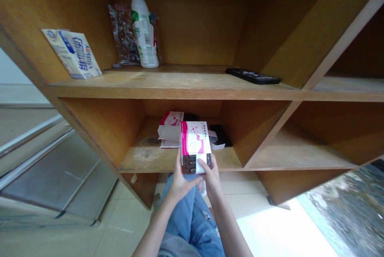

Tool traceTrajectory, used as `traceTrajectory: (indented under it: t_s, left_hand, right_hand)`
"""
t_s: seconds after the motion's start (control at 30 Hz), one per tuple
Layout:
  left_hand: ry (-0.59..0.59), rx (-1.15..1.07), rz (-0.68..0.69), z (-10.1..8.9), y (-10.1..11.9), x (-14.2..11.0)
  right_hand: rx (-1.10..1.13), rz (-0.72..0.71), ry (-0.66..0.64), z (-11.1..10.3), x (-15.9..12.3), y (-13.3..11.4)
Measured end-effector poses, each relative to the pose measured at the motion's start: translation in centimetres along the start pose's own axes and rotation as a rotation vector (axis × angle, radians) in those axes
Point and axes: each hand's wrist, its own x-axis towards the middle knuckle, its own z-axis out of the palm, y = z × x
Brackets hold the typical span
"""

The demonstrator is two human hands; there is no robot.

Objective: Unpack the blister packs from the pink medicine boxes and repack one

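Head camera, and there it was: the left hand [181,181] and right hand [211,179] had a firm grip on a pink-and-white carton [195,143], right at the wooden shelf [156,161], with a second pink carton [171,123] lying just beyond the grip.

Here we're looking out from the person's own head, tipped forward and down, right up close to a tall brown wooden shelf unit [177,89], with the bare left hand [180,183] and bare right hand [211,176] reaching in at bottom centre
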Motion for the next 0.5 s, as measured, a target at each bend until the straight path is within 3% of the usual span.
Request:
traceTrajectory:
  t_s: [0.13,0.37,0.5]
  left_hand:
    - [0.158,0.077,0.024,0.8,-0.7,0.2]
    - [0.274,0.042,0.101,0.7,-1.4,0.0]
    - [0.327,0.011,0.112,0.5,-1.3,0.1]
  right_hand:
    - [0.02,0.073,-0.022,0.4,-0.3,-0.3]
    - [0.01,0.181,-0.108,-0.4,-0.6,-1.1]
    - [-0.076,0.206,-0.229,-1.2,-0.8,-2.4]
